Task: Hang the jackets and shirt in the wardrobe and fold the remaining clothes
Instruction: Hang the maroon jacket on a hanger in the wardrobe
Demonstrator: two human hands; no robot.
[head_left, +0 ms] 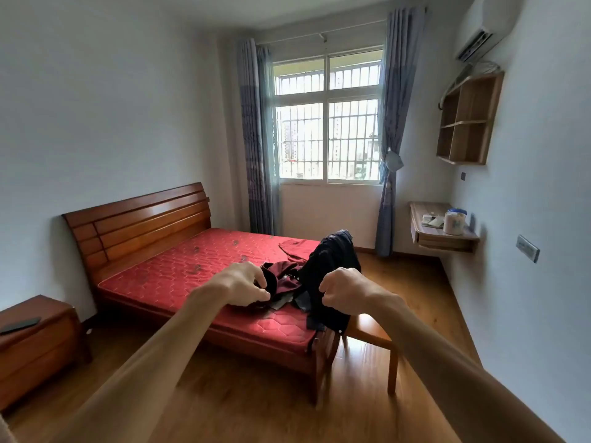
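Note:
A pile of clothes lies at the foot of the red mattress (179, 273). In it are a maroon garment (284, 276) and a small grey piece (281, 302). A dark navy jacket (332, 270) drapes up over the bed corner and the wooden chair (374, 329). A red garment (294, 247) lies flat further back. Both my arms stretch out toward the pile from a distance. My left hand (241, 284) and my right hand (343, 290) hover in front of the clothes with loosely curled fingers, holding nothing. No wardrobe is in view.
A wooden nightstand (38, 343) with a dark phone (20, 325) stands at the left. A wall-mounted desk (444, 239) with a container is on the right wall, under a wooden wall shelf (467, 123). Wooden floor (256, 404) lies between me and the bed.

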